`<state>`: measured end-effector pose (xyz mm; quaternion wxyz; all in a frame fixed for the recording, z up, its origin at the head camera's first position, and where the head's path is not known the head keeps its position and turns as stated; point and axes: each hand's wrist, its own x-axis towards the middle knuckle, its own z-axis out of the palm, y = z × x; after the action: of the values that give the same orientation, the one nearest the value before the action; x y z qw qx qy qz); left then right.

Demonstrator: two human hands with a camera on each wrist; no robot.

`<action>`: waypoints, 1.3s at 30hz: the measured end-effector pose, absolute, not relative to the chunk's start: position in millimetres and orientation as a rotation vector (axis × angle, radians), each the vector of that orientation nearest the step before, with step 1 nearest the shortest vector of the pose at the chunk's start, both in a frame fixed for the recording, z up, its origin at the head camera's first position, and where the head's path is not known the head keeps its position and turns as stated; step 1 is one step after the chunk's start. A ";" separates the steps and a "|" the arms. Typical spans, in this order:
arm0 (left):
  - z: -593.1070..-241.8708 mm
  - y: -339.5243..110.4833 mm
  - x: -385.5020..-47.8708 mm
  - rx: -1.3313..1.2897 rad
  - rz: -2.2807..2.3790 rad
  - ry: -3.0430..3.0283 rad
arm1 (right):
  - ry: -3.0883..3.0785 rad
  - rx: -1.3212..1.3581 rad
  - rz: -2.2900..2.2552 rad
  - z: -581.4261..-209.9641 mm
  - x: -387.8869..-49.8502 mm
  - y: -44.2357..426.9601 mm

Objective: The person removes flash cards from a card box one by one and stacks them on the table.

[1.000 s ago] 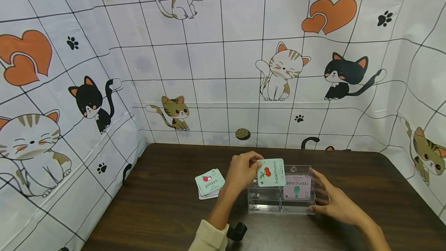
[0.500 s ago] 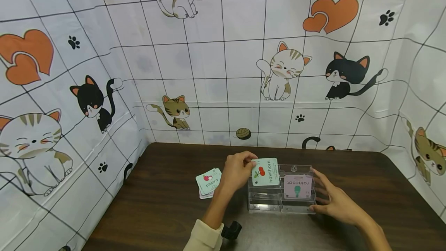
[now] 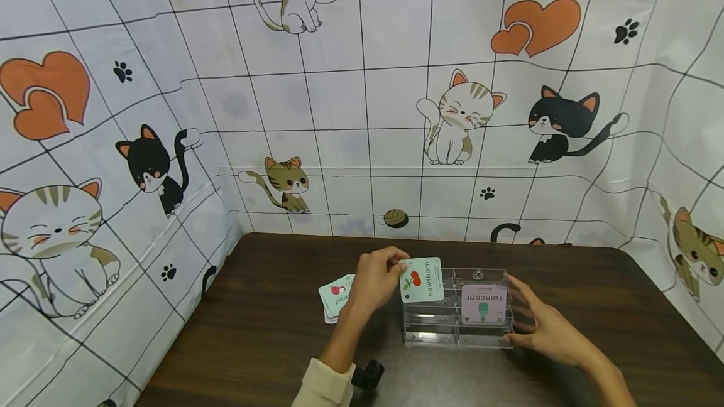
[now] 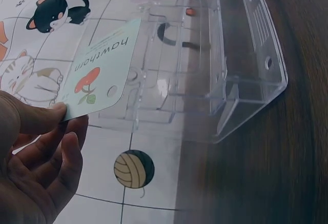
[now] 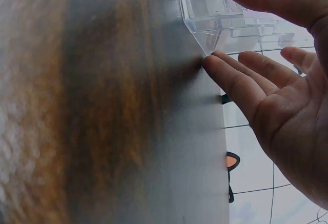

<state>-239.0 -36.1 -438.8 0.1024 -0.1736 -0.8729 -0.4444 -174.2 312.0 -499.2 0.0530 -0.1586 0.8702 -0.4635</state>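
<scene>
My left hand [image 3: 376, 278] pinches a pale green "hawthorn" picture card [image 3: 421, 280] by its left edge. In the left wrist view, the thumb lies on the card's face [image 4: 105, 67] and the fingers are behind it. The card is in front of the upper left part of a clear, tiered card holder [image 3: 430, 336]; contact between them cannot be told. A lilac "raincoat" card [image 3: 483, 304] stands upside down in the holder's right side. My right hand [image 3: 545, 328] rests at the holder's right side, thumb at the front corner, fingers extended along the side [image 5: 246, 83].
A small pile of cards [image 3: 336, 294] lies on the dark wood table [image 3: 254, 331] left of the holder, partly covered by the left forearm. Behind the table hangs a white grid-patterned sheet [image 3: 334, 105] with printed cats. A black wrist device [image 3: 367, 374] sits by the left cuff.
My left hand has drawn the hawthorn card leftward across the holder, uncovering more of its upper middle. The forearm now hides more of the card pile. My right hand stays in place.
</scene>
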 end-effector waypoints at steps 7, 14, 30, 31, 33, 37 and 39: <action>-437.9 -50.3 -239.2 -0.479 -1.312 -2.575 | 2.639 -0.504 -1.412 -497.9 -178.0 308.7; -435.8 -62.9 -241.8 -0.425 -1.310 -2.574 | 2.639 -0.511 -1.404 -497.2 -182.5 306.6; -438.3 -90.5 -241.9 -0.345 -1.284 -2.597 | 2.634 -0.513 -1.371 -495.8 -187.4 305.5; -439.5 -91.5 -241.5 -0.340 -1.289 -2.602 | 2.632 -0.508 -1.365 -496.9 -186.0 306.9; -442.4 -93.7 -240.8 -0.336 -1.297 -2.612 | 2.628 -0.498 -1.358 -499.1 -182.9 309.7; -445.7 -100.0 -241.9 -0.331 -1.295 -2.612 | 2.640 -0.491 -1.358 -503.0 -179.7 313.3; -445.5 -104.5 -243.1 -0.329 -1.285 -2.611 | 2.652 -0.487 -1.361 -504.3 -179.0 313.8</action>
<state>-243.1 -104.5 -445.5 0.1063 -0.1117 -0.8864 -0.4364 -179.0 313.8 -504.3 0.0606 -0.1610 0.8763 -0.4499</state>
